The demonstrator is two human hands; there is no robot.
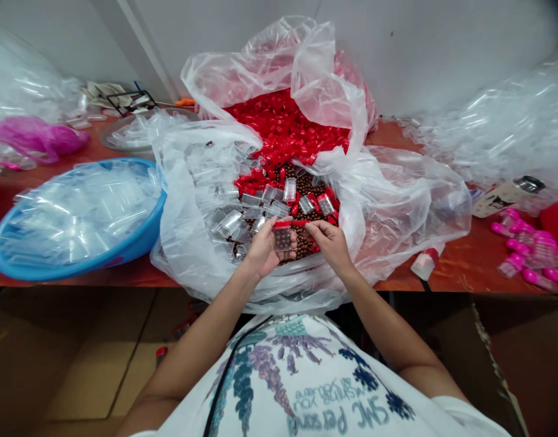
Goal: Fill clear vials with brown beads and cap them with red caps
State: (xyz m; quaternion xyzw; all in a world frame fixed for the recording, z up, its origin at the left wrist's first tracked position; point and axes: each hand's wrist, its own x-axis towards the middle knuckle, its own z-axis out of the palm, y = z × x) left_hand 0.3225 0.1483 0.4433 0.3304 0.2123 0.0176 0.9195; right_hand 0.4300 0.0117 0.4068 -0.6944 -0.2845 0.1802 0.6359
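In my left hand [265,247] is a small clear plastic container [283,239] with a red top, and brown balls show through its wall. My right hand [328,241] pinches the end of a narrow red plastic piece [299,223] that meets the container's top; whether the two are joined I cannot tell. Both hands are over an open white plastic bag [183,182]. Inside it lie brown balls [301,246], loose clear containers [231,223] on the left, and several red-capped ones [325,204] on the right. Red plastic pieces [288,127] spill in from behind.
A blue basin [158,227] of clear plastic parts stands at left on the red table [397,276]. Rightward are a bottle [506,195], pink-capped containers [534,249] and a large clear bag [501,121]. A pink bag [39,136] lies far left. Cardboard boxes [96,352] sit below the table edge.
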